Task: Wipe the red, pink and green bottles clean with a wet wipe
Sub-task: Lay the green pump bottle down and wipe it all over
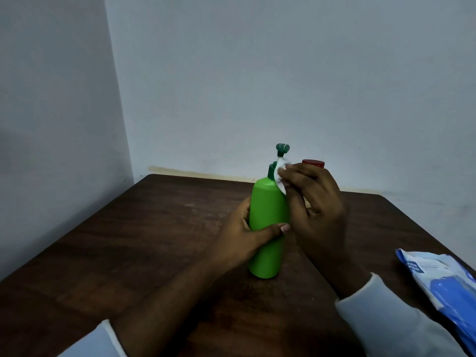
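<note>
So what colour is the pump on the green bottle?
Dark green, darker than the bright green bottle body; the pump shows best in the head view.

Bright green bottle is glowing at centre, its pump top showing a darker green. A white wipe is flashing against it. A red cap is peeking out behind (just a sliver). The table is showing dark brown wood grain, the wall is reading pale grey, and the packet is showing blue and white.
</note>
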